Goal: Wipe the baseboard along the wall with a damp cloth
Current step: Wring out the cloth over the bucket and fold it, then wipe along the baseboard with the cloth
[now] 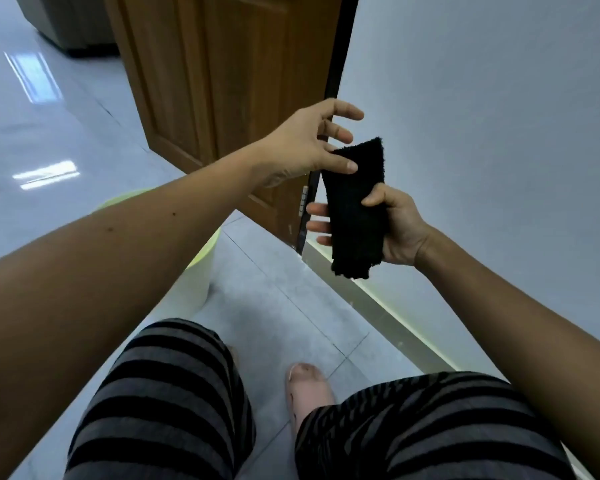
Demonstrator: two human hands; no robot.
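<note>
Cloth [355, 209] in right hand [400, 226], bucket [201, 268] contents hidden

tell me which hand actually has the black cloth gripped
The right hand: its thumb and fingers wrap round the middle of the black cloth. The left hand has its fingers spread and only touches the cloth's upper end with its thumb.

Pretty dim, bluish indoor light; window glare streaks on the glossy floor [42, 109] around 10 o'clock, wide-angle bending at edges, slightly soft overall.
</note>
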